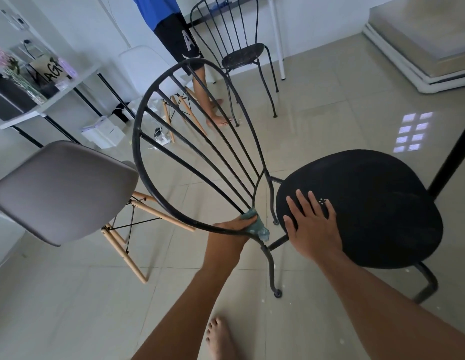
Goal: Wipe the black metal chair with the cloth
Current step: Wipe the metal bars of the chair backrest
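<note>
Both hands work: the left hand (232, 226) clutches the cloth (254, 224) (greenish) against the black metal chair (361, 203) frame, while the right hand (313, 227) lies open-palmed on its seat.

Soft even daylight; a window's bright grid glares on the glossy floor (356, 105); wide-angle bending warps the edges

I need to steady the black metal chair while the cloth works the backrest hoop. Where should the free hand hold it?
Probably press down from above on the near edge of the seat of the black metal chair: it is broad and flat, and the right hand already lies there, while the left hand holds the cloth on the hoop.
</note>
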